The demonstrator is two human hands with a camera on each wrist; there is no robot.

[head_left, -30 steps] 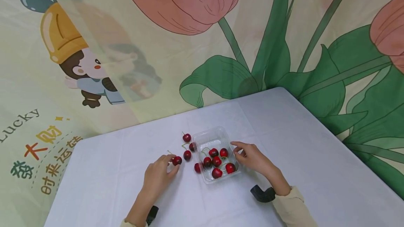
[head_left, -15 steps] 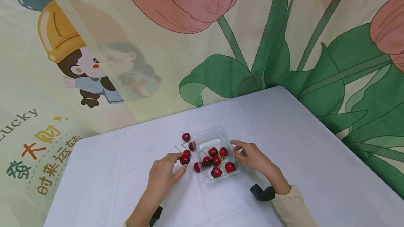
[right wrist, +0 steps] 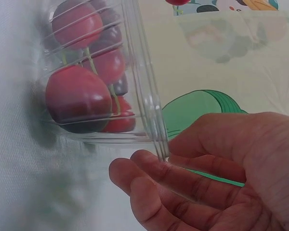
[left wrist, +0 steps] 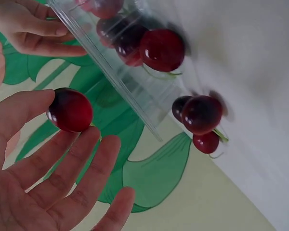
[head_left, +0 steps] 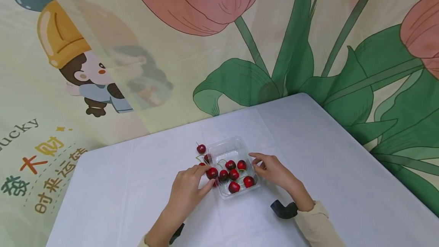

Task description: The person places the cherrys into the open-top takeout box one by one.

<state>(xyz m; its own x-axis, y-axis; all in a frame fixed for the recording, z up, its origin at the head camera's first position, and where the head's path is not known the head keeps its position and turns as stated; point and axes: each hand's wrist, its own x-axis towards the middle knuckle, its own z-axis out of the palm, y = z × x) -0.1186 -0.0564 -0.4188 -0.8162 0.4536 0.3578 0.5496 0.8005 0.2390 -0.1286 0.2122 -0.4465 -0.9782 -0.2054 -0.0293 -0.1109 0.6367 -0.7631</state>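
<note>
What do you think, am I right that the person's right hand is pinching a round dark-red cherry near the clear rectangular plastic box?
The hand is wrong: the left hand pinches the round dark-red cherry near the clear rectangular plastic box, as the left wrist view shows.

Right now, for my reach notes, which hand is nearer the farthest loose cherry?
Left. The left hand, holding another cherry, is in front of that loose cherry; the right hand is across the container.

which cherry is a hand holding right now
The cherry pinched by the left hand, near the clear box. It alone is held; the other cherries lie in the box or on the table.
</note>
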